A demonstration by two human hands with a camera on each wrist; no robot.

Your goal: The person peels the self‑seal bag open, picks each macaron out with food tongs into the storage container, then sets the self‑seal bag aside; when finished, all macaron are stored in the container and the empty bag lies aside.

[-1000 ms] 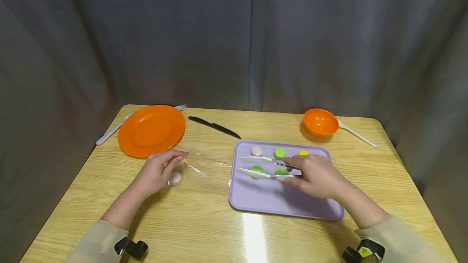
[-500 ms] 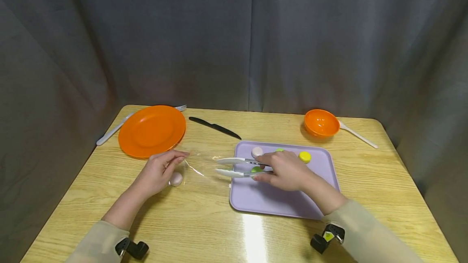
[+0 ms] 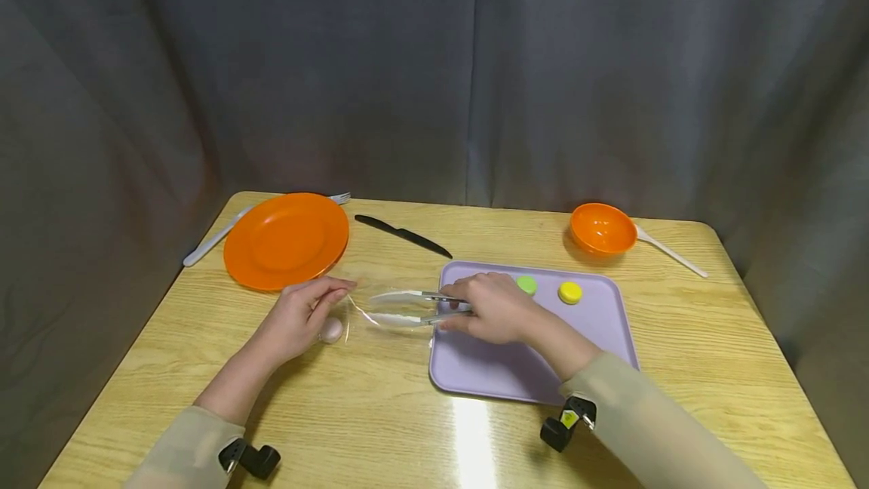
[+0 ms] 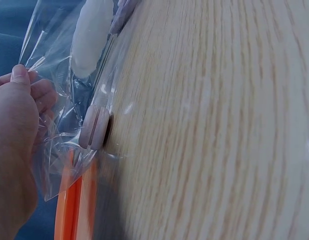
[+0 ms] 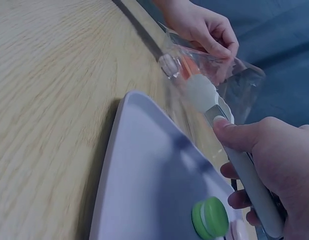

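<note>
My left hand [image 3: 299, 317] pinches the upper edge of a clear plastic bag [image 4: 64, 120] between thumb and fingers. A pale pink macaron [image 3: 331, 330] sits inside the bag at its left end, standing on edge in the left wrist view. My right hand [image 3: 494, 308] holds tongs [image 5: 244, 172] with white tips, their arms apart and nothing visible between them. The tips reach left off the tray and overlap the bag. On the lilac tray [image 3: 475, 376] lie a green macaron [image 3: 526, 284] and a yellow macaron [image 3: 570, 293]; my right hand hides others. Another pink macaron [image 5: 239, 230] shows in the right wrist view.
An orange plate [image 3: 287, 240] lies over a pale fork [image 3: 210, 244] at the back left. A black knife [image 3: 403, 235] lies behind the bag. At the back right stands an orange bowl [image 3: 603, 229] beside a white-handled utensil [image 3: 670, 251].
My right hand has carried the tongs left, from over the tray to the bag, where their tips now overlap it. My left hand stays in place, holding the bag's edge.
</note>
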